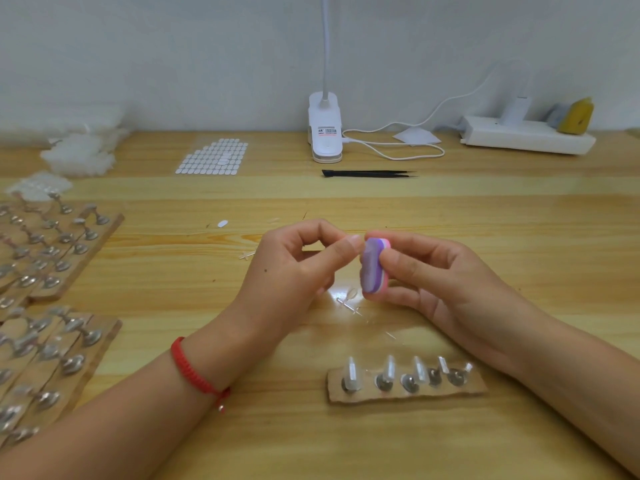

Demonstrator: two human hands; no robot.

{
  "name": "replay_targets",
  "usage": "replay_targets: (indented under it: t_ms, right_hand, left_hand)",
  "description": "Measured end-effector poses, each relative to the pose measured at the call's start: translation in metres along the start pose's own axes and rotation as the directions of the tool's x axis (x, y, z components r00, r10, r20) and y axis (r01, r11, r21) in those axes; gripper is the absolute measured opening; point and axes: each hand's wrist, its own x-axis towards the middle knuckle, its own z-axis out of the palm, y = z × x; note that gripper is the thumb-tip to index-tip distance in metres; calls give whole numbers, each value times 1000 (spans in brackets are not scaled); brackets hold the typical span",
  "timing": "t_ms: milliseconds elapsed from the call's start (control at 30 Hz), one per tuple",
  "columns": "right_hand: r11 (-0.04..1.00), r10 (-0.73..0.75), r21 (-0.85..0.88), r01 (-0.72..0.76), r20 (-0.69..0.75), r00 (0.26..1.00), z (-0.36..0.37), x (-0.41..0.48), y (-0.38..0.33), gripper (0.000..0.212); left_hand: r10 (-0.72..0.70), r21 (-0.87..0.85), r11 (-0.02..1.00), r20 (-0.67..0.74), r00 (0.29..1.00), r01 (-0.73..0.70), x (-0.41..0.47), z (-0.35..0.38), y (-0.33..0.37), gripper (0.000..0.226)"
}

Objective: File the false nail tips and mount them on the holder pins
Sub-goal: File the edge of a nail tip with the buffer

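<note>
**Nail tip at the top of the file block**

Head view: left hand (298, 268) pinches a tiny clear plastic false nail tip (358, 240) btw thumb & pointer finger. The tip is so clear it's hard to make out. Right hand (433, 275) is curled round a small purple-and-pink foam file block (372, 265), thumb on the front, fingers behind. The block stands nearly up & down, so its long way runs top to bottom. The tip sits just left of the block, touching its top end. So I think the rub needs to go along that long purple face, w/ the left hand holding the tip steady.

Holder: a brown cardboard strip with five metal pins (405, 389) lies close to the person, below the right hand & nearer to it than to the left hand. Its long way runs left to right. The pins look like they have clear tips on them already, but can't tell for sure. Bare wooden table (242, 427) btw hands & strip gives room to come down. Clear plastic scraps (349, 301) lie right under the hands, so mind those.

At the left edge: more cardboard boards full of pins (55, 258), well apart. Far side: sheet of white oval stickers (211, 157), black tweezers (367, 173), white clip lamp (325, 129). All out of the way.
</note>
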Motion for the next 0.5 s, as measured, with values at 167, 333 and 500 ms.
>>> replay_targets:
  t_ms: [167,333,500]
  right_hand:
    - [999,-19,25,21,-51,998,0,1,0,30]
    - [1000,-15,15,16,-63,998,1,1,0,29]
    - [998,-3,-60,2,-20,1000,3,-1,0,35]
  left_hand:
    - [-33,11,999,45,998,32,0,1,0,24]
    - [-35,0,999,43,998,35,0,0,0,24]
    - [-25,-9,1000,-16,1000,25,1,-2,-1,30]
